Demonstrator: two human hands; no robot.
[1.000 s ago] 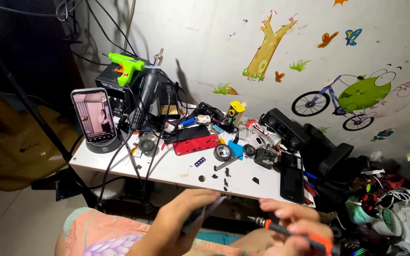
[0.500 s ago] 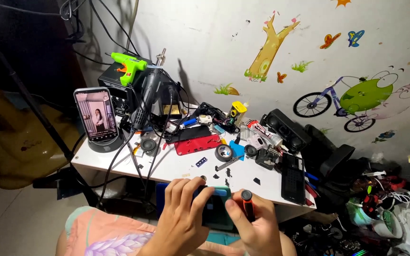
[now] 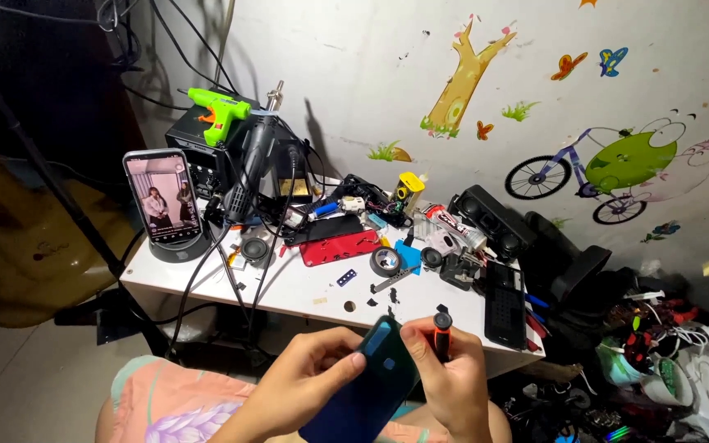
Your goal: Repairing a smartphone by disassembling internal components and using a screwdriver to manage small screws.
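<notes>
Since a moment ago both hands have turned the dark blue phone point(image 3: 371, 385) back-side up. Left hand point(image 3: 309, 373) grips its left edge; right hand point(image 3: 445, 385) pinches its top corner and clasps an orange-black screwdriver point(image 3: 441, 332), below the white table point(image 3: 289, 287) carrying a red phone cover point(image 3: 340, 246).

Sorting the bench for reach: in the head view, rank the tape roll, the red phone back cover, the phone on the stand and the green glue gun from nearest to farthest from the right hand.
From the right hand:
1. Tape roll, table middle.
2. Red phone back cover, just beyond, leftward.
3. Phone on the stand, table's left end.
4. Green glue gun, atop the black box, far left.
</notes>
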